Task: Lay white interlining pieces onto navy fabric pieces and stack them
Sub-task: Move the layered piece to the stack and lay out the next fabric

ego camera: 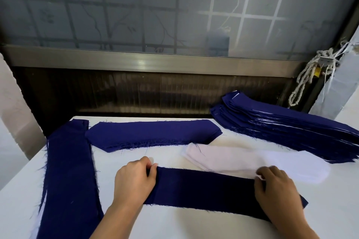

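Both hands lay closest, one at each end of a navy piece [204, 188] flat on the white worktop [174, 225]. Fingers of the left hand [134, 178] pinched its left end. Fingers of the right hand [277, 186] were curled at the other end, by the white pieces [233, 158]; what they held could not be told. Such cloth looked soft, light and floppy, so corners seemed best to hold. Navy cloth lay around in a left pile [70, 170], a back pile [151, 134] and a tall right pile [281, 122], none blocking.
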`<state>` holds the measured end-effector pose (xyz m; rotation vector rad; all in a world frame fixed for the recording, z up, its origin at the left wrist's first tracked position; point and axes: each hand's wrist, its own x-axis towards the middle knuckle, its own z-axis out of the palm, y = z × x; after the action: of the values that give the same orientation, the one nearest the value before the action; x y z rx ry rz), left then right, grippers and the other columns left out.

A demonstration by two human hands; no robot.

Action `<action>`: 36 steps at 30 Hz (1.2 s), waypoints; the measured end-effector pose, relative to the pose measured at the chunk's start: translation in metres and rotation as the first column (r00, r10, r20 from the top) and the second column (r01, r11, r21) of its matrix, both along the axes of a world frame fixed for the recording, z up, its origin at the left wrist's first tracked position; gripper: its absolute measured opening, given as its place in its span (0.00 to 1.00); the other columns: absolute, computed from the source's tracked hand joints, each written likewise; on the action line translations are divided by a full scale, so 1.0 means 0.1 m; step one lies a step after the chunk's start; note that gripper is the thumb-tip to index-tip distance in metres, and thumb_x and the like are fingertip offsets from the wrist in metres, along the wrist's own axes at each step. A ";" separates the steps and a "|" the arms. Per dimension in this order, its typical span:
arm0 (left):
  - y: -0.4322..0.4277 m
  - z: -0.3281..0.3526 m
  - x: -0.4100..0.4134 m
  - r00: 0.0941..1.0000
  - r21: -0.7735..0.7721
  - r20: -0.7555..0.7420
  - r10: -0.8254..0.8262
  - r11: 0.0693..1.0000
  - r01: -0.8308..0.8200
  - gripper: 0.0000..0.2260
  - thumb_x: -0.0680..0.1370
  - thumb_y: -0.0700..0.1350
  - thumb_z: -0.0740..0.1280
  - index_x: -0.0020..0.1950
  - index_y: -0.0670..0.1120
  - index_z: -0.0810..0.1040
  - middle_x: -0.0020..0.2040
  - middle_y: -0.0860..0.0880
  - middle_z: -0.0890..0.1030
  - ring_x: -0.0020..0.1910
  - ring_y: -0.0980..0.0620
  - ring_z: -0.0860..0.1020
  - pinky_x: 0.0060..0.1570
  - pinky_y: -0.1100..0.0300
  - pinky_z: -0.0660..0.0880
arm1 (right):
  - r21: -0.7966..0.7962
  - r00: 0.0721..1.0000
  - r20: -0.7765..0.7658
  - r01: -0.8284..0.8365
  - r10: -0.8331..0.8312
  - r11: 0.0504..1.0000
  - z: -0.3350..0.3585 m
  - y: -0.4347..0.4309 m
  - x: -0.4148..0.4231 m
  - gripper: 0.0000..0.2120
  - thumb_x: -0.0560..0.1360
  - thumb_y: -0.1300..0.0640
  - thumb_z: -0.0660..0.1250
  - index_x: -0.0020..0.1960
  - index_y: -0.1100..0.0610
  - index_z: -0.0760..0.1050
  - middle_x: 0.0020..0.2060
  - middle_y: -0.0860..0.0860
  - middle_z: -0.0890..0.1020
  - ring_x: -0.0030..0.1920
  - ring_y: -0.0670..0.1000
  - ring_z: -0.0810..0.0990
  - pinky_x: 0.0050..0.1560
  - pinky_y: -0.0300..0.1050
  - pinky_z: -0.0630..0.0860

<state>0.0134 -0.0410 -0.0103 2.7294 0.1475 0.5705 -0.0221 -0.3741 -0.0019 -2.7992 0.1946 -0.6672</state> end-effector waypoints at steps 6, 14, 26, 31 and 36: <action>0.00 -0.01 0.00 0.999 -0.075 0.051 -0.020 0.997 0.024 0.14 0.79 0.53 0.67 0.34 0.52 0.72 0.22 0.55 0.70 0.24 0.55 0.69 0.25 0.61 0.61 | 0.094 0.954 -0.009 -0.298 0.300 0.950 0.10 0.47 0.61 0.07 0.77 0.59 0.66 0.54 0.56 0.79 0.49 0.49 0.78 0.49 0.51 0.76 0.49 0.48 0.75; -0.03 -0.09 0.03 0.997 -0.023 0.034 -0.068 0.997 0.069 0.14 0.78 0.54 0.66 0.35 0.52 0.72 0.23 0.55 0.70 0.25 0.54 0.71 0.26 0.62 0.63 | -0.052 0.982 -0.075 -0.177 0.172 0.983 -0.06 0.75 0.74 0.08 0.79 0.60 0.59 0.50 0.54 0.77 0.48 0.48 0.76 0.47 0.50 0.72 0.47 0.43 0.71; -0.04 -0.07 0.03 0.998 -0.032 -0.019 -0.066 0.997 0.065 0.14 0.79 0.56 0.64 0.36 0.52 0.73 0.25 0.54 0.74 0.28 0.54 0.74 0.30 0.60 0.70 | -0.096 0.986 -0.146 -0.099 0.084 0.990 -0.12 0.80 0.73 0.07 0.75 0.62 0.59 0.51 0.55 0.72 0.50 0.49 0.73 0.49 0.51 0.71 0.49 0.43 0.69; -0.04 -0.08 0.03 0.997 -0.047 -0.010 -0.072 0.996 0.072 0.14 0.79 0.56 0.64 0.36 0.52 0.72 0.25 0.55 0.74 0.27 0.55 0.74 0.29 0.62 0.68 | 0.016 0.980 -0.082 -0.181 0.181 0.983 -0.08 0.75 0.70 0.08 0.77 0.49 0.63 0.50 0.53 0.73 0.48 0.47 0.73 0.48 0.50 0.72 0.48 0.44 0.69; -0.03 -0.08 0.04 0.998 -0.053 -0.011 -0.066 0.996 0.065 0.14 0.78 0.56 0.65 0.35 0.52 0.72 0.25 0.55 0.73 0.27 0.55 0.73 0.27 0.63 0.63 | -0.037 0.978 -0.129 -0.173 0.167 0.984 -0.04 0.75 0.70 0.09 0.81 0.51 0.57 0.55 0.51 0.74 0.52 0.47 0.73 0.51 0.50 0.71 0.52 0.45 0.71</action>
<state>0.0171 -0.0442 -0.0185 2.6764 0.0744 0.5235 0.0477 -0.2992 -0.0060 -2.8638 -0.0380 -0.4623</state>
